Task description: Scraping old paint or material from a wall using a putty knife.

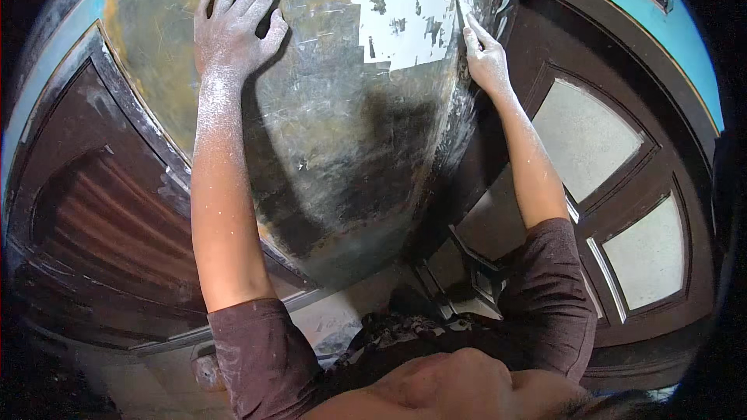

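Note:
My left hand (236,35) is pressed flat to the stained, scuffed wall (332,122), fingers apart and holding nothing. White dust coats this hand and its forearm. My right hand (487,64), also dusty, grips a flat-bladed scraper, probably a putty knife (463,4). Its tip meets the wall at the right border of a ragged white patch of filler (408,23), close to the corner. Dark bare spots show through the patch. The scraper's handle is mostly hidden in my fingers.
A dark brown panelled wooden door (111,210) stands left of the wall. On the right is another dark door (589,198) with pale panels. A turquoise wall strip (694,64) curves above its frame. At lower left, a rounded brown object (208,370) sits near the floor.

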A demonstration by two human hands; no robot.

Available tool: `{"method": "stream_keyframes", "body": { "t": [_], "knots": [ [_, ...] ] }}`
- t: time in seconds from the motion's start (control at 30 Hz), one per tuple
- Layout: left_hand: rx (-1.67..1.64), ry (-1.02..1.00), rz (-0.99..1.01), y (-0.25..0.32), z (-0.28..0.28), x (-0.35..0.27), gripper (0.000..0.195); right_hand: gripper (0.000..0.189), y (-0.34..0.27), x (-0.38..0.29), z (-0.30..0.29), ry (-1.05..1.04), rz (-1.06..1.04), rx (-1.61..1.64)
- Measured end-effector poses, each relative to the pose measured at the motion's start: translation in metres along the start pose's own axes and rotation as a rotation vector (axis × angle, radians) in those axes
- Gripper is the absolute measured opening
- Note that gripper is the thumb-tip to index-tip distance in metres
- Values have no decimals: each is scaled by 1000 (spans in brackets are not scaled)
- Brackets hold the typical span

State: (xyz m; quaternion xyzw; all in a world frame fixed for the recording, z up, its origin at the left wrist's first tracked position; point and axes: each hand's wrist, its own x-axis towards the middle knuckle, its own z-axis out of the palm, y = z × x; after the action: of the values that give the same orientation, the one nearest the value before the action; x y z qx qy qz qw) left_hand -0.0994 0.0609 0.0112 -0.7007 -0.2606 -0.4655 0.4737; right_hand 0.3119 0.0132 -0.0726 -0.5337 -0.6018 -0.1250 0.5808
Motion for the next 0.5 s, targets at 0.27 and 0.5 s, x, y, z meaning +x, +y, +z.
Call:
{"method": "stream_keyframes", "body": {
  "t": [0.27,0.5],
  "knots": [
    [-17,1,3,0,0,2,45,40,13,-12,4,-15,-27,30],
    [23,-10,2,1,-1,4,46,40,8,11,2,42,-43,8]
  ]
}}
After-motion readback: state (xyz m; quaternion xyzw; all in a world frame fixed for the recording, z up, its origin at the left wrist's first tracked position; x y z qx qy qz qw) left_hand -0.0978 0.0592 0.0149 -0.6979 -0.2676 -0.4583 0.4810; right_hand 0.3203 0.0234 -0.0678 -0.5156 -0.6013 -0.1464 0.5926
